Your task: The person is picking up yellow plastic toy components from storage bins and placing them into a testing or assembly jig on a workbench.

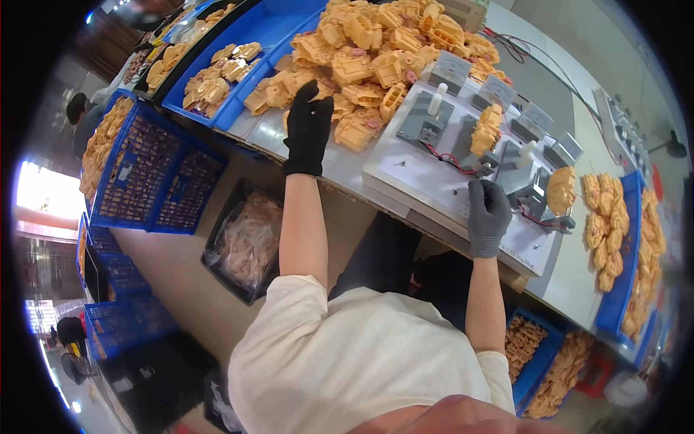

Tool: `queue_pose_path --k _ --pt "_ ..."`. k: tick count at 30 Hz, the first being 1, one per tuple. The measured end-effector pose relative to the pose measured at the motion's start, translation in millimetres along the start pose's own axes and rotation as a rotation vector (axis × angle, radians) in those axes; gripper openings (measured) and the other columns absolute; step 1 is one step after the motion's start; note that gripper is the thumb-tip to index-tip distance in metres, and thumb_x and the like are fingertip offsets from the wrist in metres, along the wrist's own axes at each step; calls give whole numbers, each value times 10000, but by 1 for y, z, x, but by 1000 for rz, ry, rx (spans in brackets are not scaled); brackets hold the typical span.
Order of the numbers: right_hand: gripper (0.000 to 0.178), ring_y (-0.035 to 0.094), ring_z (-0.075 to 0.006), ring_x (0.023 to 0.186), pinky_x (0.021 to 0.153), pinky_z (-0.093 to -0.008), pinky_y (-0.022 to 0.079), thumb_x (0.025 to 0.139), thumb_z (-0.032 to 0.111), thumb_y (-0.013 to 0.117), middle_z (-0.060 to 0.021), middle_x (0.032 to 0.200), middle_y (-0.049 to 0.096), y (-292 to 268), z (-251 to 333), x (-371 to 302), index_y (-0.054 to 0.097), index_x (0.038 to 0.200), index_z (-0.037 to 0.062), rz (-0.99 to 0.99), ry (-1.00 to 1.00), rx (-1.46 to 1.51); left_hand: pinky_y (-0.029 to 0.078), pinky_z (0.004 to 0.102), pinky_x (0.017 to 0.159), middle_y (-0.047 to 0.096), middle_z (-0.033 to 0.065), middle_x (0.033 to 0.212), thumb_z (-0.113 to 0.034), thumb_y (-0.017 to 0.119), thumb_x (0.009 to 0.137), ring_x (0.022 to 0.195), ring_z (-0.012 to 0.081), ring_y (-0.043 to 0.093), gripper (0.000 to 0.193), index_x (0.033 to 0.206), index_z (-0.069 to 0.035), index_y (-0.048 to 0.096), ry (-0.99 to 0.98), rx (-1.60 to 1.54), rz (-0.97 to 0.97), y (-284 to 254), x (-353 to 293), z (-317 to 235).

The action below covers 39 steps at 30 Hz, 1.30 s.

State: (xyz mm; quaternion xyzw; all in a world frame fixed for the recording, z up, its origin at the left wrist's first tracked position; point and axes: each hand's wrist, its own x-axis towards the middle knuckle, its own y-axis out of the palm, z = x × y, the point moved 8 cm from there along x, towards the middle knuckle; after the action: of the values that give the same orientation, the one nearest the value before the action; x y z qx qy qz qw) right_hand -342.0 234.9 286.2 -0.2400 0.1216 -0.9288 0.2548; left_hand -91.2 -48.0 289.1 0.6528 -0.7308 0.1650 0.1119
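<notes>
My left hand (309,130), in a black glove, reaches to the near edge of a big heap of yellow-beige plastic housings (354,65). Its fingers are stretched and apart, with no part visible in them. My right hand (489,217), gloved in grey, is closed at the front of a white test bench (405,170); whatever its fingertips grip is hidden. Just beyond it, one housing (486,130) sits upright in a grey fixture with red and black wires. Another housing (561,190) stands in the fixture to the right. The left fixture (426,119), with a white-handled clamp, bears no housing.
Square panel meters (497,92) line the bench's back. Housings lie in rows (605,224) on the right, beside a blue tray (622,289). Blue bins (238,108) stand at the left, with a blue crate (155,170) below. A black bin (217,253) holds bagged parts on the floor.
</notes>
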Motion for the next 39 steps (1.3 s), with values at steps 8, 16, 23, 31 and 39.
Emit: queue_pose_path --k 8,16,23,31,39 --pt "120 528 -107 638 613 -257 437 817 102 661 -61 688 587 1 -9 -4 647 824 -17 22 53 -6 493 306 707 592 93 1021 -65 650 764 780 209 580 304 1065 -63 607 164 356 -115 -2 -47 12" --pt "121 540 -114 675 628 -269 445 838 107 655 -66 746 611 5 -10 -4 642 838 -13 51 45 -2 489 340 803 571 133 1102 -182 693 775 930 240 591 393 1127 -44 586 104 452 -253 -44 19 26" --pt "114 548 -136 651 626 -278 447 822 96 656 -78 724 603 3 -4 -4 645 815 -17 27 7 -32 411 447 961 430 226 1277 -396 677 748 1152 384 495 693 1303 -69 424 -309 587 -110 -12 61 33" --pt "96 563 -171 614 598 -299 442 802 74 652 -86 689 600 3 2 -2 641 781 -19 26 -42 -53 418 339 935 477 127 1216 -29 631 795 1087 222 511 515 1264 17 423 30 -345 -528 -52 42 35" --pt "399 569 -129 792 714 -286 475 781 75 686 -85 986 622 20 27 -27 569 1155 -1 293 118 579 468 286 837 577 57 1125 -64 727 743 944 119 555 576 1271 -28 500 291 -196 634 39 -60 -114"
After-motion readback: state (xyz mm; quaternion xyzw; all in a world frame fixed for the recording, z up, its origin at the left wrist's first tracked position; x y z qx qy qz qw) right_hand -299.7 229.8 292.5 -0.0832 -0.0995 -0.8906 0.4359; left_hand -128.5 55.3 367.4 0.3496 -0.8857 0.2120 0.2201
